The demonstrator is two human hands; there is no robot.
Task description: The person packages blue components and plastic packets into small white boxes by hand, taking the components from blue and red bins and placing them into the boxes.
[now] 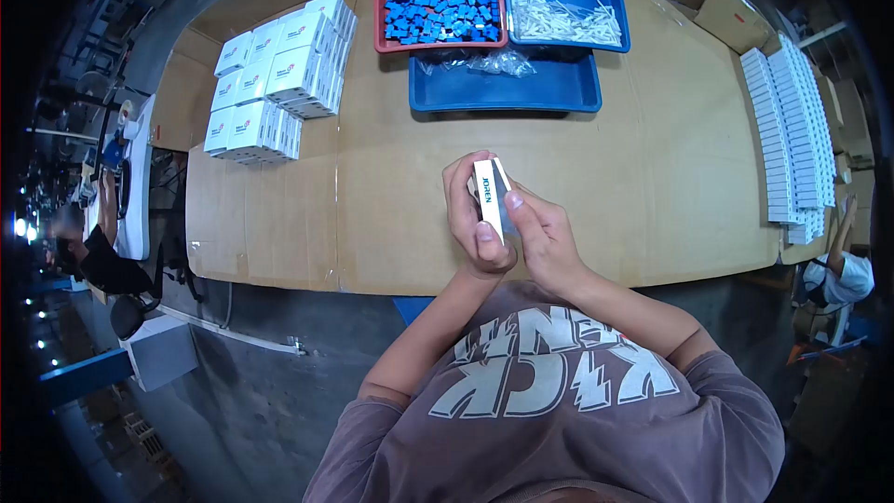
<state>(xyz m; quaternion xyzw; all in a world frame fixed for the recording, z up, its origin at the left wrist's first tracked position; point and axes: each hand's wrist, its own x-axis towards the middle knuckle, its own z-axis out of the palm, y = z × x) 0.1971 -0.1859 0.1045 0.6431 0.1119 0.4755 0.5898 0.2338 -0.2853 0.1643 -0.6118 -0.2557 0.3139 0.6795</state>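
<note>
A small white box (484, 194) with dark lettering on its narrow side is held upright between my two hands, just above the cardboard table top. My left hand (463, 214) wraps around its left side, with the thumb near the lower end. My right hand (551, 240) closes on it from the right, its thumb pressing on a bluish-grey face beside the lettered side. A thin white edge, perhaps a flap, stands out at the top. The box's underside and any contents are hidden by my fingers.
On the cardboard-covered table (391, 186), white boxes (279, 74) are stacked at left. A red tray (380, 0) holds blue pieces; a blue tray (622, 9) holds white sticks. Another blue tray (503, 98) contains clear plastic. White boxes (792, 140) line the right. People sit at both sides.
</note>
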